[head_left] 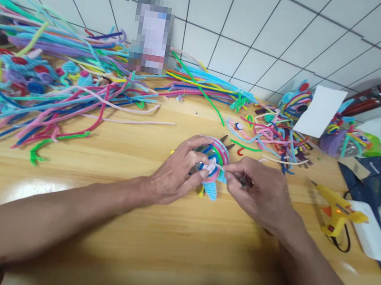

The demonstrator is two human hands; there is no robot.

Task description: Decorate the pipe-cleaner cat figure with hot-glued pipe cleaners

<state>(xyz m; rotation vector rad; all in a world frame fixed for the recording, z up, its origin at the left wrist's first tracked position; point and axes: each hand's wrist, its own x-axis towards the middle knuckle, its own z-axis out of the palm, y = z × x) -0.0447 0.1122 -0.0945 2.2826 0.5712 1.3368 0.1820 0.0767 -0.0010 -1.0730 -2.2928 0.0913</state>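
My left hand is closed around the left side of a round craft figure made of coloured pipe cleaners, with pink, green and blue bands and light-blue pieces hanging at its lower edge. My right hand, fingers pinched together, holds a thin whitish strip against the figure's white and blue middle. Something dark and shiny shows inside the right hand; its kind is hidden by the fingers. Two dark brown tips stick out just beyond the figure's far side.
Long coloured pipe cleaners are heaped at left and back. Shorter pieces lie behind my right hand. A yellow glue gun stands by a white box at right. White paper and a dark red cylinder are near the tiled wall.
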